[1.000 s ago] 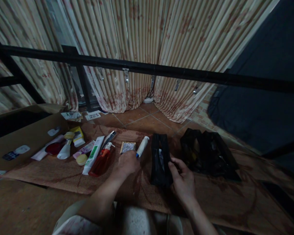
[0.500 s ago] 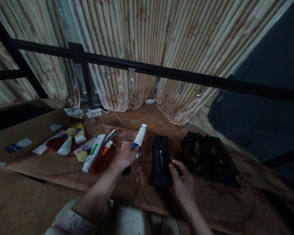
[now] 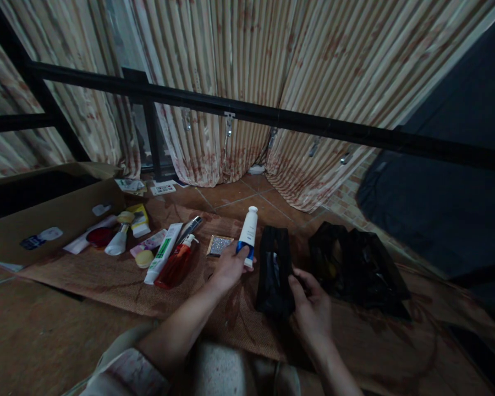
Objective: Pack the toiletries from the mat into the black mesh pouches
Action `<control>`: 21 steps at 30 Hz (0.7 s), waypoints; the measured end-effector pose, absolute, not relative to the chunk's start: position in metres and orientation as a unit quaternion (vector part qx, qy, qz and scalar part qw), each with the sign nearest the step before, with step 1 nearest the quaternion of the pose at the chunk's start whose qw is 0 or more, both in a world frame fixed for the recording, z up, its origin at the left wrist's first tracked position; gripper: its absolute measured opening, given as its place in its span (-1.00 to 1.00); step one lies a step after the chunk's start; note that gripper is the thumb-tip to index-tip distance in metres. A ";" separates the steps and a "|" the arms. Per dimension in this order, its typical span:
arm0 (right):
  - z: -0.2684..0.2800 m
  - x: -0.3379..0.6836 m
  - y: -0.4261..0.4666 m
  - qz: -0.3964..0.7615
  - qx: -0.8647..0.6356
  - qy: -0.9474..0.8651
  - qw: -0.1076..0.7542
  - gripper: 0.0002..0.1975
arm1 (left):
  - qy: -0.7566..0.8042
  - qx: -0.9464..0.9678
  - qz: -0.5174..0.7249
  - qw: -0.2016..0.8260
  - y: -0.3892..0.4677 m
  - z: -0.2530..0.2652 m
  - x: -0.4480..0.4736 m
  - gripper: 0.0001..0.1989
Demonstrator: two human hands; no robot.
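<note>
My left hand point(image 3: 230, 268) grips a white and blue squeeze tube point(image 3: 248, 234) by its blue end, with the white cap pointing away from me. Just right of it stands a black pouch point(image 3: 268, 297), its top slit open and something pale inside. My right hand point(image 3: 312, 302) pinches the right side of this pouch between thumb and fingers. A glittery square compact point(image 3: 220, 246) lies beyond my left hand. To the left are a red pump bottle point(image 3: 174, 267) and a white and green tube point(image 3: 163, 253).
Several more toiletries, among them a yellow packet point(image 3: 140, 221) and a round yellow container point(image 3: 144, 258), lie near a cardboard box point(image 3: 74, 214). Black plastic bags point(image 3: 363, 269) sit at right. A black metal rail point(image 3: 251, 108) crosses before the curtains point(image 3: 247, 55).
My left hand has moved right with the tube, closer to the pouch, uncovering the glittery compact. My right hand keeps its hold on the pouch. The view has shifted slightly.
</note>
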State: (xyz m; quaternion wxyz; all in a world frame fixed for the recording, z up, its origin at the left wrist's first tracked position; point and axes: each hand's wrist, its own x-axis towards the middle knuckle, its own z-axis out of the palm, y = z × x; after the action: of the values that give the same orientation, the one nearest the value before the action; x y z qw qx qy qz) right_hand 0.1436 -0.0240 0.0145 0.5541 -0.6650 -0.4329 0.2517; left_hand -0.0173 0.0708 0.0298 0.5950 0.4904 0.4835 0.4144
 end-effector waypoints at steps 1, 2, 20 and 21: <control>0.015 0.143 -0.024 0.250 -0.665 -0.435 0.554 -0.61 | 0.469 0.492 0.421 0.601 0.068 0.030 -0.014 -0.78; 0.015 0.143 -0.024 0.248 -0.665 -0.437 0.553 -0.61 | 0.456 0.493 0.427 0.606 0.066 0.030 -0.011 -0.79; 0.011 0.147 -0.024 0.224 -0.675 -0.436 0.551 -0.59 | 0.359 0.559 0.392 0.636 0.032 0.047 -0.009 -0.81; 0.011 0.147 -0.024 0.216 -0.678 -0.438 0.549 -0.59 | 0.354 0.576 0.389 0.626 0.031 0.048 -0.010 -0.78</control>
State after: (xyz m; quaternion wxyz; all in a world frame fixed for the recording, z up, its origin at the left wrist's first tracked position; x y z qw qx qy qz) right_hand 0.1470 -0.0238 0.0109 0.5494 -0.6779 -0.4378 0.2164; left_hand -0.0102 0.0314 0.0483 0.6262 0.5759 0.3537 0.3887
